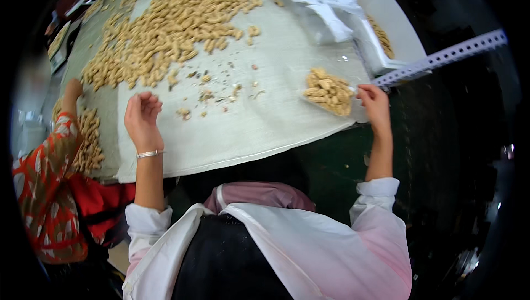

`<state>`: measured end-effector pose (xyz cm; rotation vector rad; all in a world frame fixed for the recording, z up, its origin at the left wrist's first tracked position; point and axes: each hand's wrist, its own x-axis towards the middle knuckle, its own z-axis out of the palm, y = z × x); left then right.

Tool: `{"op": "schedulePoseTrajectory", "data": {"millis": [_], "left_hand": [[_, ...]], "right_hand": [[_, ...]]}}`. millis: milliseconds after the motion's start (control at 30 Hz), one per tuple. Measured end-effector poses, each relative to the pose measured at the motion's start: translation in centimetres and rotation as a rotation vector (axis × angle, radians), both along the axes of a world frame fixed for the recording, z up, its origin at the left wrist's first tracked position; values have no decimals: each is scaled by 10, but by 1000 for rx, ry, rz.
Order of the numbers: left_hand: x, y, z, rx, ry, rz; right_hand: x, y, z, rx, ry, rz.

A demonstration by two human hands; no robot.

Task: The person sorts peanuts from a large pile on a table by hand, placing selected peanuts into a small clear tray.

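A wide heap of unshelled peanuts (178,26) covers the far left of the cloth-covered table (248,134). My left hand (144,111), with a bracelet at the wrist, is raised over the near left part of the cloth, fingers loosely curled and nothing in them. Bits of shell and debris (215,93) lie scattered to its right. At the table's right edge, my right hand (372,99) pinches the edge of a clear plastic bag (355,103). Peanuts (329,91) fill this bag, which lies on the cloth.
Clear bags and white papers (319,2) lie at the back right, beside a white bin (397,22) holding some peanuts. A perforated metal bar (447,58) sticks out to the right. A co-worker's patterned sleeve (49,155) and hand are at the left, near another peanut pile (89,142) and scales (62,47).
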<state>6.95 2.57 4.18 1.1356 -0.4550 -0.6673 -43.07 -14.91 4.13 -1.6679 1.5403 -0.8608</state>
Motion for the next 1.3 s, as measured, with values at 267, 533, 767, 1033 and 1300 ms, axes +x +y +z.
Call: {"op": "schedulePoseTrajectory", "data": {"millis": [267, 533, 767, 1033, 1300], "left_hand": [[42, -18, 37, -124, -6, -78], [54, -52, 10, -150, 37, 13], [67, -62, -41, -61, 32, 117], [67, -53, -21, 118, 20, -393], [44, -55, -26, 76, 3, -795]], "right_hand": [[83, 21, 30, 62, -201, 156], [277, 67, 12, 26, -89, 802], [380, 76, -27, -278, 383, 884], [366, 39, -3, 711, -631, 632], [365, 22, -6, 581, -582, 510]]}}
